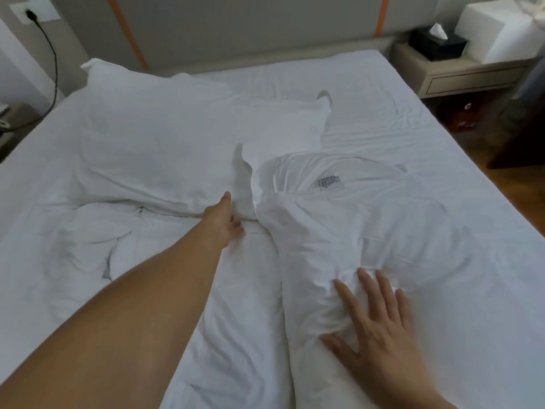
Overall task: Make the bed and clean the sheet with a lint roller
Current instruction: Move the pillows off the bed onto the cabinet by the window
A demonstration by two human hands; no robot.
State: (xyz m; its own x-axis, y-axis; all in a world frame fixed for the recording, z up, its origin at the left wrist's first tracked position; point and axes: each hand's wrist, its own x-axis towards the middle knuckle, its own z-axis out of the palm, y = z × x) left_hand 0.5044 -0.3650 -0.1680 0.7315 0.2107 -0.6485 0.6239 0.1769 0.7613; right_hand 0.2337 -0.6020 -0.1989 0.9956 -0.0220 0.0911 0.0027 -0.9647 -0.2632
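Most of the view is filled by a bed whose white sheet (pixel 398 119) is seen bare and wrinkled on the far right. A large white pillow (pixel 177 137) is laid on the far left part of the bed, and a rumpled white duvet (pixel 339 219) is heaped in the middle and near part, with a small label (pixel 330 182) shown on its top. A grey headboard (pixel 265 22) is seen at the far edge. A bedside table (pixel 460 73) is set to the far right, with a black tissue box (pixel 438 44) on it. The left hand (pixel 227 219) is stretched far forward, and the near corner of the pillow is gripped by it. The right hand (pixel 374 326) is laid flat on the duvet, fingers spread and straight.
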